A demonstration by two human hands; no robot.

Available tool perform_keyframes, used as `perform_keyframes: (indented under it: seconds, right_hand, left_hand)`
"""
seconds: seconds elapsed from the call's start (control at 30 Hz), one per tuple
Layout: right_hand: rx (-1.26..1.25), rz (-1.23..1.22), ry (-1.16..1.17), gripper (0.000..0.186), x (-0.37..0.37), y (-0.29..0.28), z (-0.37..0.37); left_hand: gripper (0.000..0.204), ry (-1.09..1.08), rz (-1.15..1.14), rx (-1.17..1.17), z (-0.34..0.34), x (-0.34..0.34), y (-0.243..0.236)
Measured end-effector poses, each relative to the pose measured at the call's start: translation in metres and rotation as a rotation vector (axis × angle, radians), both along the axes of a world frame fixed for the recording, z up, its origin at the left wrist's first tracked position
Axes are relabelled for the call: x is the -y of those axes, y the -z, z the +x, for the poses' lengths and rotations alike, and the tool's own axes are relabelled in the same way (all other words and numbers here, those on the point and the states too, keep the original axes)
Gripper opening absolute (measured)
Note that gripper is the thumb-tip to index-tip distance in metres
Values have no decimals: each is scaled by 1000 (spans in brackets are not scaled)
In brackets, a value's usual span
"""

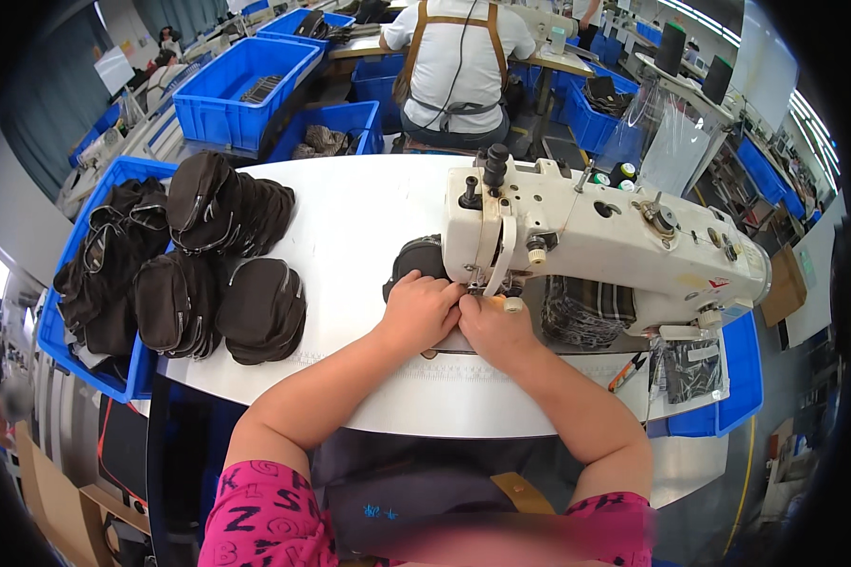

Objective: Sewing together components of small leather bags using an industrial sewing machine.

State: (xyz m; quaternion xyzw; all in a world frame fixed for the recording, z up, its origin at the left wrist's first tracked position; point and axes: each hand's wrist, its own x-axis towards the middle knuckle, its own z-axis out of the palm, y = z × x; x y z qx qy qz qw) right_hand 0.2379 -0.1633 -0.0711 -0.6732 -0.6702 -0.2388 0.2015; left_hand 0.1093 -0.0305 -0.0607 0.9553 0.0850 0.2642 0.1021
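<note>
A white sewing machine [624, 241] stands on the pale table, its needle end over the middle. A dark brown zippered pouch [414, 261] lies by the needle, partly hidden behind the machine head and my fingers. My left hand [420, 307] is closed on the pouch's near edge, knuckles up, just left of the needle. Right beside it, my right hand [496, 328] is closed, its fingertips drawn together under the needle area. What those fingertips pinch is hidden. The two hands touch or nearly touch at the fingertips.
Finished-looking dark pouches [260, 310] are heaped at the left, some in a blue crate [140, 378]. Dark striped pieces [588, 310] lie under the machine arm. Orange-handled snips [627, 371] rest near the table's right edge. A person [456, 66] sits beyond the table.
</note>
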Motion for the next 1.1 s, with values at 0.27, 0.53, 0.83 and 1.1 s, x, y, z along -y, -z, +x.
perform_keyframes:
  seconds: [0.27,0.53,0.83,1.1]
  right_hand:
    - [167,14,35,33,1,-1,0]
    - [93,-84,63,34,0,5,8]
    - [116,-48,3,18,4,4,5]
    - [64,-104,-21,12,12,-10,6]
  left_hand:
    - [17,52,32,55,-1,-6,4]
    - [21,43,-112,56,-2,-1,-11]
    - [18,276,-276,-125,-12,-38,-18]
    - [14,324,-474,-268,-3,-45,-16]
